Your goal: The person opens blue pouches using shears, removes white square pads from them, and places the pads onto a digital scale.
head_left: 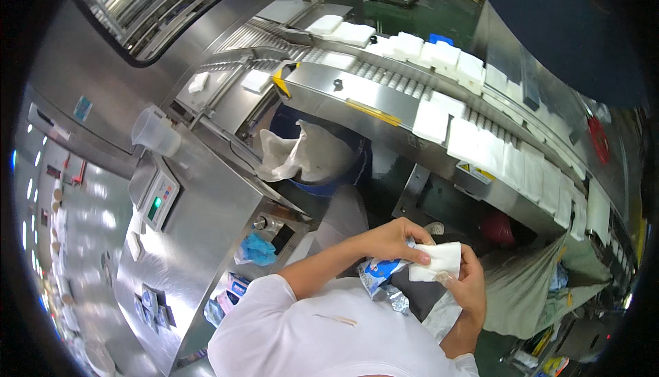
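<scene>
In front of my body, both hands hold a small folded white pad (445, 259) between them. My left hand (396, 238) pinches its left side, thumb on top. My right hand (469, 286) grips its right edge with curled fingers. A blue and silver foil packet (376, 274) hangs crumpled below my left hand, against the pad's left side. My left fingers seem to hold the packet too, though the contact is partly hidden.
A roller conveyor (384, 75) runs across ahead, with white folded stacks (473, 142) along its near ledge. Below it stands a blue bin (360, 164) with a white liner. To the left, a steel table (206, 192) bears a scale (159, 202), a plastic jug (156, 132) and foil packets (152, 308).
</scene>
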